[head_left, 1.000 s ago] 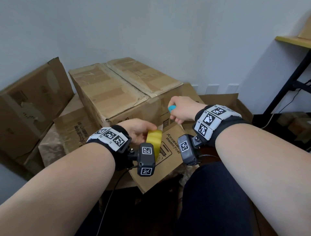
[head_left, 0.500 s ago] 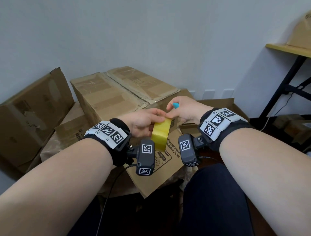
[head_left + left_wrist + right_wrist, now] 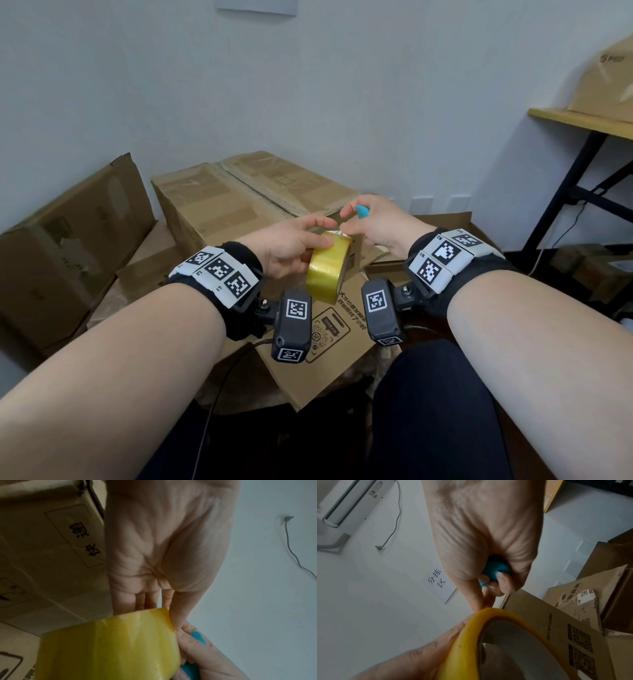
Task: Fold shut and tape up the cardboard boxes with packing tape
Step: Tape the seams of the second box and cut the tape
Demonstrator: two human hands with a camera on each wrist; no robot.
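Yellow tape roll [image 3: 328, 266] between hands

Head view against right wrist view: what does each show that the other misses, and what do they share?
Only the head view shows both forearms with their marker bands, the big closed box behind the hands and the wooden shelf at right.

Only the right wrist view shows the roll's pale inner core, the wall air conditioner and a paper sign with printed characters.

Both show the yellow tape roll held by the left hand, and the right hand curled round a blue tool, fingertips at the roll's edge.
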